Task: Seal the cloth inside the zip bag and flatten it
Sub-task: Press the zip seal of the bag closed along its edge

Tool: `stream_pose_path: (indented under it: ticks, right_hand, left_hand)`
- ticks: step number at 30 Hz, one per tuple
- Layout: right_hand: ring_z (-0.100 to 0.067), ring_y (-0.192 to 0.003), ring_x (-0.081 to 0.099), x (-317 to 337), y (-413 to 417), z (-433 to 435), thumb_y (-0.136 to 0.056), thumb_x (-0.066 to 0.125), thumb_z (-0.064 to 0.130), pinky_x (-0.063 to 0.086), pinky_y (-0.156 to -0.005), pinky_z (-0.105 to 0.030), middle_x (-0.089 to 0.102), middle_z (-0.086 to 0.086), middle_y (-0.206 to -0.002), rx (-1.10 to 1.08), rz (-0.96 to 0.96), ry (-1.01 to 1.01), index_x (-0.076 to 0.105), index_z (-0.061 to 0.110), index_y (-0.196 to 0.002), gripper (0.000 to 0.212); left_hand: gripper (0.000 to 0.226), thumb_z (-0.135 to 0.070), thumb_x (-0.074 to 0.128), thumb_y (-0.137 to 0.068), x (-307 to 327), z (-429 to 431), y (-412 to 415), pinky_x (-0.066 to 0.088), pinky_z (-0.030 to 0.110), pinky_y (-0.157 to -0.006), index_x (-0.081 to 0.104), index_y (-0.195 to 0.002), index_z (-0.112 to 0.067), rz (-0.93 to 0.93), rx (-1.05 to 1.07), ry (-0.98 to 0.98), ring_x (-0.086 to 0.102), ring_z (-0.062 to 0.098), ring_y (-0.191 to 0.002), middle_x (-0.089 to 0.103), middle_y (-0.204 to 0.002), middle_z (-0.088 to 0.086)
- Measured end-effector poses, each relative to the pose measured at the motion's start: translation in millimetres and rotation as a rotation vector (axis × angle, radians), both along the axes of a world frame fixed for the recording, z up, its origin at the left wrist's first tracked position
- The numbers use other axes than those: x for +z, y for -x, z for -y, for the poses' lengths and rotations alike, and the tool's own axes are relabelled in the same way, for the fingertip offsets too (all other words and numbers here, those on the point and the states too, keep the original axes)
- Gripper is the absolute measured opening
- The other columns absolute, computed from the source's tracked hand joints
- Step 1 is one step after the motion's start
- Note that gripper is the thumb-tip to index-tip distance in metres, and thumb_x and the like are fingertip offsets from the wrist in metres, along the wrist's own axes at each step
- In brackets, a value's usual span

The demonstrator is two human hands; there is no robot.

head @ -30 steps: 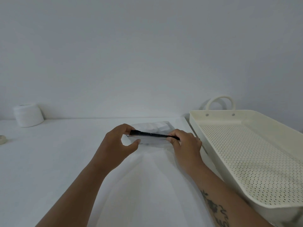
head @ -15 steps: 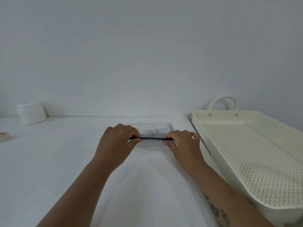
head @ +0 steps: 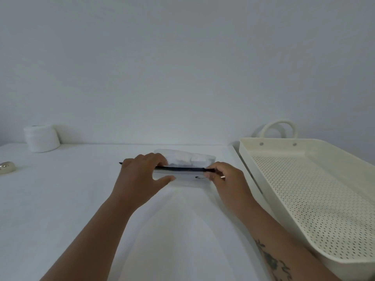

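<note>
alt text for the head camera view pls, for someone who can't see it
Two bare hands work a clear zip bag lying on a white table: the left hand presses on its black zip strip, the right hand pinches the strip's right end. White cloth shows inside; a cream perforated tray sits to the right.

White tabletop [head: 60,199] bearing a cream perforated tray [head: 316,191] at right, a white roll [head: 41,138] far left, and a small, possibly metallic object [head: 7,167].
</note>
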State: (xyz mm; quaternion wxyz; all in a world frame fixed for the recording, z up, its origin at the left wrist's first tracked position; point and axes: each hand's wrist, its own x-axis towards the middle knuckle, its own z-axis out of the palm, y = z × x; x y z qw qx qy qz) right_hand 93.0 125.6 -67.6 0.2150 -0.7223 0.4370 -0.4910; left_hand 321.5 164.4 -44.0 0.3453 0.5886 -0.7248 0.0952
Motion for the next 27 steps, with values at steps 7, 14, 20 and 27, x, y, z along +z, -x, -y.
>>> stream_pose_path:
  ticks: [7, 14, 20, 27]
  right_hand:
    - [0.003, -0.063, 0.058, -1, -15, -6, -0.083, 0.071, 0.014, 0.041, -0.062, -0.007, 0.069, 0.018, -0.07, 0.174, 0.036, -0.055, 0.072, 0.03, -0.075, 0.018]
    - [-0.005, -0.062, 0.049, -1, -1, 1, -0.084, 0.069, 0.014, 0.037, -0.058, -0.011, 0.062, 0.005, -0.067, 0.051, -0.01, -0.068, 0.063, 0.019, -0.07, 0.016]
    - [-0.007, -0.073, 0.052, -4, 7, 7, -0.088, 0.064, 0.018, 0.041, -0.066, -0.024, 0.058, 0.007, -0.081, -0.117, -0.063, -0.026, 0.057, 0.022, -0.072, 0.018]
    - [0.002, -0.082, 0.055, 1, 2, 1, -0.091, 0.062, 0.021, 0.037, -0.069, -0.01, 0.064, 0.014, -0.086, 0.021, -0.038, -0.067, 0.063, 0.024, -0.088, 0.004]
  left_hand:
    - [0.005, -0.028, 0.069, -0.086, -4, 0, 35, 0.047, 0.039, -0.081, 0.068, -0.09, -0.026, -0.035, -0.212, -0.008, 0.06, 0.009, -0.083, 0.068, -0.085, -0.015]
    - [0.005, -0.025, 0.06, -0.092, -7, 3, 32, 0.048, 0.036, -0.08, 0.064, -0.09, -0.022, -0.055, -0.187, -0.134, 0.059, 0.011, -0.083, 0.066, -0.086, -0.012]
    - [0.004, -0.026, 0.061, -0.091, -9, 4, 17, 0.048, 0.036, -0.082, 0.064, -0.092, -0.025, -0.052, -0.139, -0.139, 0.058, 0.01, -0.084, 0.063, -0.086, -0.015]
    - [0.005, -0.029, 0.062, -0.088, -12, 3, 19, 0.046, 0.019, -0.072, 0.06, -0.087, -0.033, -0.12, -0.202, -0.157, 0.058, -0.002, -0.083, 0.062, -0.083, -0.021]
